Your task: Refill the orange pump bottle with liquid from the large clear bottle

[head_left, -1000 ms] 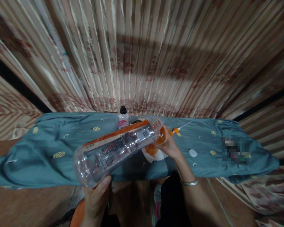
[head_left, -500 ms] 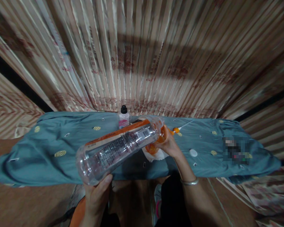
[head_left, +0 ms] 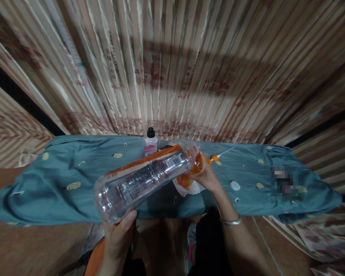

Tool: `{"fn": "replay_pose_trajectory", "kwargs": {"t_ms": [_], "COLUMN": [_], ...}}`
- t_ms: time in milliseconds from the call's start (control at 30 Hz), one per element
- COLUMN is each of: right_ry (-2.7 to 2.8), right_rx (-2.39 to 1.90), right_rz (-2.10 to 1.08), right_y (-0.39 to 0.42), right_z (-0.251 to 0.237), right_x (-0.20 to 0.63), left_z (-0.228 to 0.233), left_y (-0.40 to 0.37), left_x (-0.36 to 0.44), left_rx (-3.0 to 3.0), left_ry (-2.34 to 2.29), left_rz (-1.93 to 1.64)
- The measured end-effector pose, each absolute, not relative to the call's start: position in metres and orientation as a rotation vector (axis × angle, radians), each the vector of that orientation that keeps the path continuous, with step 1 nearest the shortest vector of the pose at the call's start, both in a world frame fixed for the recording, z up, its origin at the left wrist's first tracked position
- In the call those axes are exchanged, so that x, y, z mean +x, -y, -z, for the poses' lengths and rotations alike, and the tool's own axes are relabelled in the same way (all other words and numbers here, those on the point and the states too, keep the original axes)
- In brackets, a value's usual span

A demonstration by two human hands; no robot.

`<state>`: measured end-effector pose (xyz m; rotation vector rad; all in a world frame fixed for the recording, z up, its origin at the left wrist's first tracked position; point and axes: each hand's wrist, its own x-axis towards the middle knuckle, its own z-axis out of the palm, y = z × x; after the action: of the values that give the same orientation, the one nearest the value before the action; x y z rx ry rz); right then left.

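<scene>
My left hand [head_left: 117,239] grips the base of a clear plastic bottle with an orange label [head_left: 145,178]; my right hand [head_left: 205,177] clasps its neck above the teal cloth [head_left: 60,168].

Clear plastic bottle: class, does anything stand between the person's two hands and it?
Nothing visible does. The left hand grips the clear plastic bottle at its base, and the right hand holds its neck end above the teal cloth.

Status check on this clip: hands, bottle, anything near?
Left hand grips base of clear bottle, tilted over the cloth. Right hand at its neck with an orange piece. Small black-capped bottle just behind; white cap to the right.
</scene>
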<state>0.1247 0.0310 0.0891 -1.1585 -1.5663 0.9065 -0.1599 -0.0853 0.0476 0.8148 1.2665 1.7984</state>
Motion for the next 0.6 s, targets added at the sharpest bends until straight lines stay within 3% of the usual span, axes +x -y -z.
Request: {"fn": "replay_pose_trajectory", "kwargs": {"t_ms": [600], "right_ry": [1.577], "right_rx": [-1.183], "right_rz": [-0.874], "right_y": [-0.032], "right_z": [-0.086], "right_x": [0.128], "left_z": [-0.062], "left_y": [0.083], "left_x": [-0.152], "left_rx": [0.747], "left_ry": [-1.181], "left_rz": [-1.743]}}
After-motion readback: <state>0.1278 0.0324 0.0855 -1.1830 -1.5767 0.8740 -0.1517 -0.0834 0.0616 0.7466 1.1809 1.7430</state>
